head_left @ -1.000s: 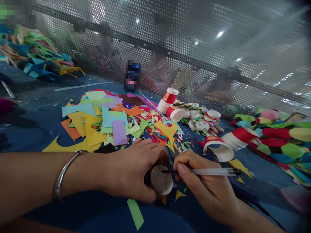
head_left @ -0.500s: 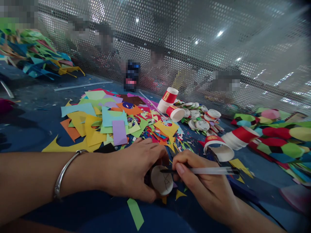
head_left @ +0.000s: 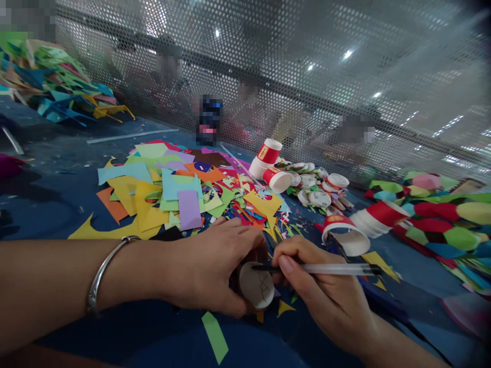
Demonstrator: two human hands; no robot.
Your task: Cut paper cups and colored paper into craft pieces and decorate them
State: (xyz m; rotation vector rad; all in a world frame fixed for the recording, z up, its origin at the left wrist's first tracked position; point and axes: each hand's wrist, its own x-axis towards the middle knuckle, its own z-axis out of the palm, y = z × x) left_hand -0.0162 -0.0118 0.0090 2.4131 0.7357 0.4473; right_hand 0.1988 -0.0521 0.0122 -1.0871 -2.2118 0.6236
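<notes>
My left hand, with a silver bangle on its wrist, curls around a small white paper disc, whose round face is turned up toward me. Dark pen lines show on the disc. What lies under the disc, inside the curled fingers, is hidden. My right hand pinches a pen with a clear barrel and a black tip end. The pen lies almost level, its tip on or just above the disc's upper part. A green paper strip rests below my left hand.
Coloured paper scraps are heaped beyond my hands. Red and white paper cups lie to the right, with a pile of cup pieces behind. A phone leans on the perforated metal screen. Coloured paper shapes fill the far right.
The pen tip has shifted slightly left across the disc. Both hands otherwise keep nearly the same place and hold.
</notes>
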